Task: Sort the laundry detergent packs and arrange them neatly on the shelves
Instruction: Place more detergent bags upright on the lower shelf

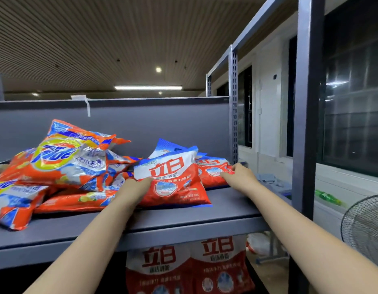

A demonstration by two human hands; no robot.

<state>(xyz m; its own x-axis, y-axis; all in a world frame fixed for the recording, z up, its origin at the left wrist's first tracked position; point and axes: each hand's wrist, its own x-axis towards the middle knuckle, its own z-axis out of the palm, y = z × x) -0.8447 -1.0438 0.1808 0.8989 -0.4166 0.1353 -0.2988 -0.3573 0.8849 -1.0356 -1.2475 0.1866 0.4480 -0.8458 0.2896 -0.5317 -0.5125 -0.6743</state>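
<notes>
Left hand grips a red-and-white detergent pack on the grey shelf; right hand grips another pack behind; orange packs heaped left.

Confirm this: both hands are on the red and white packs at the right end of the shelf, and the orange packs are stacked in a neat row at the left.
Wrong on the orange packs: the head view shows them in a loose, tilted heap, no neat row. The left hand and right hand do touch the red and white packs.

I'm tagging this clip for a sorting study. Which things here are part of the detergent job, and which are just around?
Part of the job:
orange packs
red-and-white pack, left hand on it
second red pack, right hand on it
shelf
packs below

Just around:
fan
green bottles
</notes>
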